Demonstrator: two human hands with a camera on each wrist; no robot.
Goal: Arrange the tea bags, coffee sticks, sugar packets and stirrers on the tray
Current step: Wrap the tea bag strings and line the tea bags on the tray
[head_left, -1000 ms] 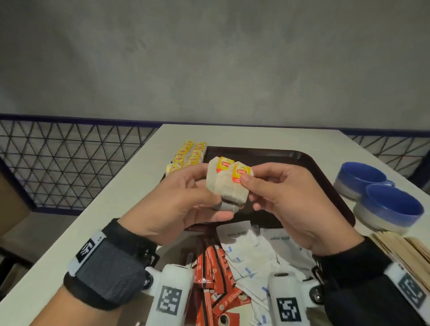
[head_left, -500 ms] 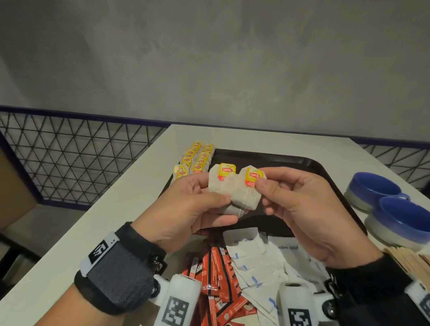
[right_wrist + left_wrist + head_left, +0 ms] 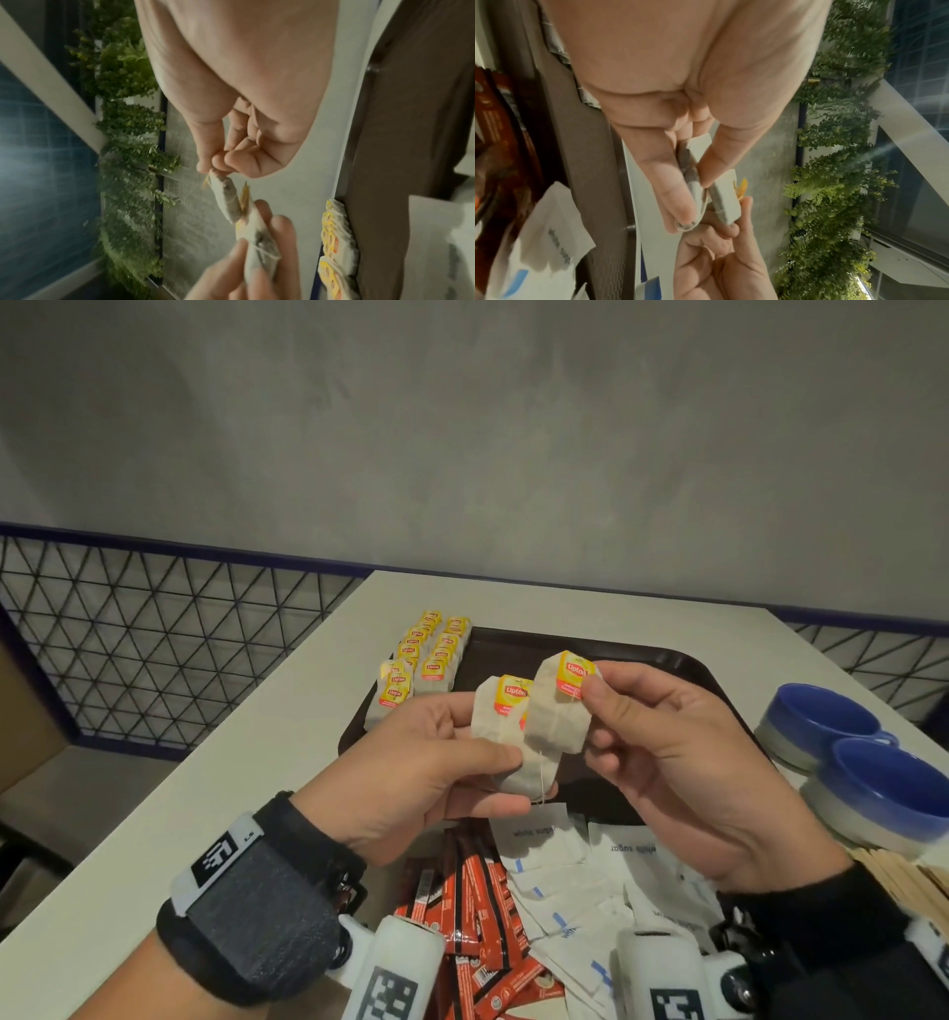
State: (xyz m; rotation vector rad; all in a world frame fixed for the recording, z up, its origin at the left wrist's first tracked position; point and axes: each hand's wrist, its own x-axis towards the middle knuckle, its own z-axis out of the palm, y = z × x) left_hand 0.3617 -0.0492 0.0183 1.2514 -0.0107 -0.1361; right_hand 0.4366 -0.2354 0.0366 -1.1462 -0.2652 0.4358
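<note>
Above the dark brown tray point(image 3: 683, 665), my left hand point(image 3: 436, 762) grips a small stack of tea bags point(image 3: 500, 726) between thumb and fingers. My right hand point(image 3: 642, 731) pinches one tea bag point(image 3: 557, 716) by its yellow tag end, lifted slightly off the stack. In the left wrist view the stack point(image 3: 693, 182) sits between thumb and fingers, and in the right wrist view the pinched bag point(image 3: 226, 194) hangs from the fingertips. Two rows of tea bags point(image 3: 421, 660) lie on the tray's far left edge. Red coffee sticks point(image 3: 472, 906) and white sugar packets point(image 3: 575, 880) are piled near me. Wooden stirrers point(image 3: 904, 870) lie at the right.
Two blue cups point(image 3: 842, 742) stand on the white table point(image 3: 231, 773) to the right of the tray. A black mesh railing point(image 3: 154, 634) runs beyond the table's left edge, and a grey wall stands behind.
My right hand has drawn one tea bag up and to the right, away from the stack that my left hand holds. Both hands sit a little lower and nearer.
</note>
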